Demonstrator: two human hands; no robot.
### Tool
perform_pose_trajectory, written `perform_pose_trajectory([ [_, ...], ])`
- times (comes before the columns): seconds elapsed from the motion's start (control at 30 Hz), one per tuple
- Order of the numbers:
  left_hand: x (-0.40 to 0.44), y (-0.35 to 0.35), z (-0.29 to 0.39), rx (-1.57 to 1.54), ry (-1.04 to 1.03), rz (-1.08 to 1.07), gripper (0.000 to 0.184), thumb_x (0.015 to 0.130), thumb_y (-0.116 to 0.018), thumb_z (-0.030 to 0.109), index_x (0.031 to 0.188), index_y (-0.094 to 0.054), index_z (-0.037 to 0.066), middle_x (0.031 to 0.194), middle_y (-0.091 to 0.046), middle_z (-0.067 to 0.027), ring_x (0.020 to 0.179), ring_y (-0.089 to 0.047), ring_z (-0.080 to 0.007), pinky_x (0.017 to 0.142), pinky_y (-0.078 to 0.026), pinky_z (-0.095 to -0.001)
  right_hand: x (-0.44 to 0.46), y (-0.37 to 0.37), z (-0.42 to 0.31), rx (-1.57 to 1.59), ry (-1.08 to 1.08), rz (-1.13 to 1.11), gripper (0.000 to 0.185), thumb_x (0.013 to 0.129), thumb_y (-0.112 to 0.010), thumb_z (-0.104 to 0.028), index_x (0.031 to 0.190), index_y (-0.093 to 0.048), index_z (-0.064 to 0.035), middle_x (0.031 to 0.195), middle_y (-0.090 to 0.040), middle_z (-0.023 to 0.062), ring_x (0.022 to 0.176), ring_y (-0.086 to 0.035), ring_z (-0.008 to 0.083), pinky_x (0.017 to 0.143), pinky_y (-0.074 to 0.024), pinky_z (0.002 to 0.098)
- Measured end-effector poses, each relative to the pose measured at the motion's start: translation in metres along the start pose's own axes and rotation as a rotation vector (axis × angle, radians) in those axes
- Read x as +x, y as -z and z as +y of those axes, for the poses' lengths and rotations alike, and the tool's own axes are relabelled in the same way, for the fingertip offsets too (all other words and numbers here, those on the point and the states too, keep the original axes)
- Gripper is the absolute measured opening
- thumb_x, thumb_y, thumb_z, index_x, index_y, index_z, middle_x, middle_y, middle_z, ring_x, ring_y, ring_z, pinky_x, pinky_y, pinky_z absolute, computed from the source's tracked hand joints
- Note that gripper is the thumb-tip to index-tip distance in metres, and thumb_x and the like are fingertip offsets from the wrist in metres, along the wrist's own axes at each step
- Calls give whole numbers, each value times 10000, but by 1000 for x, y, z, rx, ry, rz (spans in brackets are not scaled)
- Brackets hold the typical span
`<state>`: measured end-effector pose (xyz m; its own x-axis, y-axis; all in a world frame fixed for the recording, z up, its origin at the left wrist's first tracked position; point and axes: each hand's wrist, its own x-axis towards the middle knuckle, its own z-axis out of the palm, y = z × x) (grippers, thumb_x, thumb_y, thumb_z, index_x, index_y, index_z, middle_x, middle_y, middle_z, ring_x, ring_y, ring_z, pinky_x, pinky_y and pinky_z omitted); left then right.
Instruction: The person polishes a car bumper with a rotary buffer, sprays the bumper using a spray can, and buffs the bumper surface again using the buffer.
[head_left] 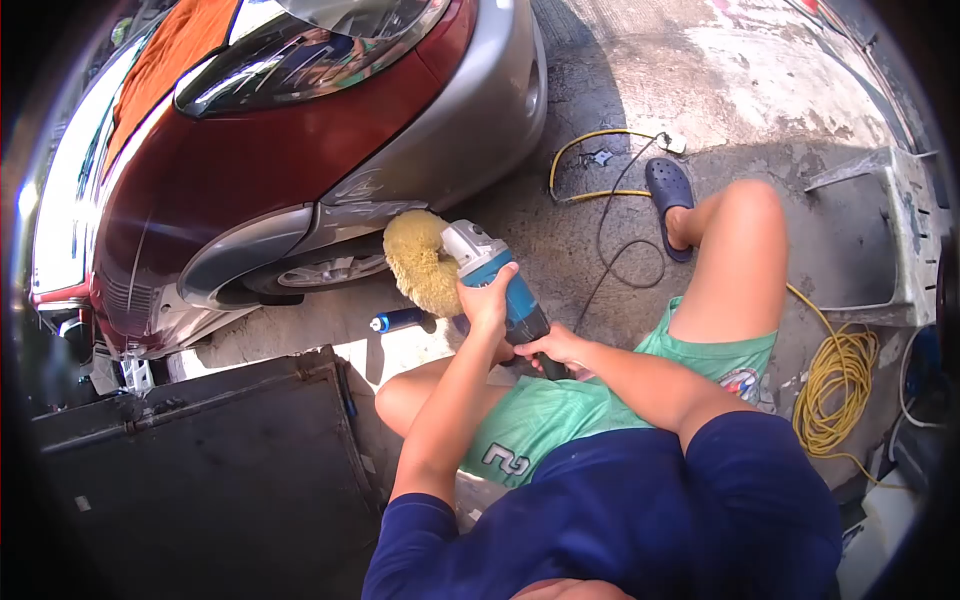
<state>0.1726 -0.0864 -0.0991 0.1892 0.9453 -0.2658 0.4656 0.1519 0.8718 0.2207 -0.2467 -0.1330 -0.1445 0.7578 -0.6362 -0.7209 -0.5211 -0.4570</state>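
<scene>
A blue and grey power polisher (pixel 508 290) with a fluffy yellow wool pad (pixel 420 262) is in both my hands, in front of my lap. My left hand (pixel 487 305) wraps around the body just behind the metal head. Further back, my right hand (pixel 556 348) is closed on the dark rear handle. The pad stands on its edge by the lower corner of the car's silver bumper (pixel 440 150), close to the front wheel (pixel 330 272); whether it touches the bumper I cannot tell. Scuffs mark the bumper's lower corner.
A blue cylinder (pixel 400 320) with a silver tip lies below the pad. A dark cord (pixel 600 235) loops across the concrete to a yellow extension cord (pixel 600 133). Coiled yellow cord (pixel 838 390) and a grey plastic stand (pixel 905 235) are at right. A black panel (pixel 200 480) lies at left.
</scene>
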Motion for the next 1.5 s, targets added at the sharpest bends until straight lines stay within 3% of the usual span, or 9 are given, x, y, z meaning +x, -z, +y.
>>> perform_pose_trajectory([
  [0.2, 18, -48, 29, 86, 111, -29, 717, 701, -988, 283, 1254, -651, -23, 1069, -738, -127, 878, -724, -230, 768, -623, -407, 38, 44, -11, 57, -3, -50, 219, 832, -889, -139, 817, -698, -34, 709, -656, 61, 581, -619, 170, 560, -524, 349],
  [0.3, 29, -50, 22, 132, 134, 74, 687, 725, -975, 253, 1263, -648, -22, 1097, -733, -131, 906, -723, -231, 786, -623, -401, 50, 49, -10, 40, -49, -15, 198, 785, -891, -95, 791, -714, -5, 702, -674, 79, 572, -635, 178, 547, -519, 354],
  [0.5, 23, -53, 18, 82, 104, 55, 607, 774, -941, 178, 1267, -644, -14, 1115, -721, -125, 935, -713, -228, 830, -613, -389, 58, 50, -6, 53, -44, 48, 164, 738, -873, -18, 748, -711, 10, 692, -693, 91, 569, -644, 187, 550, -513, 354],
  [0.63, 25, -63, 8, 96, -31, 111, 704, 765, -951, 198, 1318, -578, -29, 1136, -702, -138, 965, -698, -229, 875, -598, -403, 63, 59, -1, 9, -15, 52, 138, 722, -850, 4, 716, -712, 14, 688, -700, 102, 588, -653, 190, 556, -508, 356],
  [0.7, 29, -70, 3, 183, 25, 160, 834, 744, -964, 218, 1370, -490, -65, 1189, -670, -185, 1011, -688, -262, 908, -594, -416, 65, 65, -5, 24, -26, 66, 133, 716, -844, 8, 705, -712, 16, 685, -702, 108, 596, -659, 191, 556, -505, 356],
  [0.83, 40, -74, -17, 283, 13, 202, 917, 719, -977, 248, 1386, -446, -88, 1258, -631, -232, 1053, -676, -292, 921, -596, -430, 68, 74, -4, 46, -52, 68, 161, 688, -869, -33, 724, -721, 23, 708, -701, 107, 588, -658, 200, 553, -514, 356],
  [1.03, 56, -85, -36, 390, 55, 257, 1038, 670, -996, 310, 1427, -420, -105, 1308, -606, -271, 1119, -663, -326, 964, -593, -460, 75, 85, -7, 80, -127, 46, 155, 751, -852, -19, 762, -698, 0, 683, -657, 92, 552, -632, 201, 506, -509, 362],
  [1.43, 33, -100, -3, 582, 272, 356, 1180, 605, -1008, 408, 1469, -394, -111, 1396, -589, -304, 1237, -645, -383, 1068, -548, -471, 91, 98, -1, 125, -405, -335, 125, 840, -801, -123, 861, -722, -28, 792, -698, 74, 652, -638, 192, 683, -585, 386],
  [1.5, 31, -95, -9, 586, 279, 374, 1175, 611, -1006, 407, 1470, -394, -109, 1395, -590, -303, 1239, -643, -378, 1072, -545, -466, 86, 100, -1, 59, -382, -322, 126, 842, -801, -123, 895, -739, -28, 810, -718, 76, 651, -647, 186, 655, -585, 368],
])
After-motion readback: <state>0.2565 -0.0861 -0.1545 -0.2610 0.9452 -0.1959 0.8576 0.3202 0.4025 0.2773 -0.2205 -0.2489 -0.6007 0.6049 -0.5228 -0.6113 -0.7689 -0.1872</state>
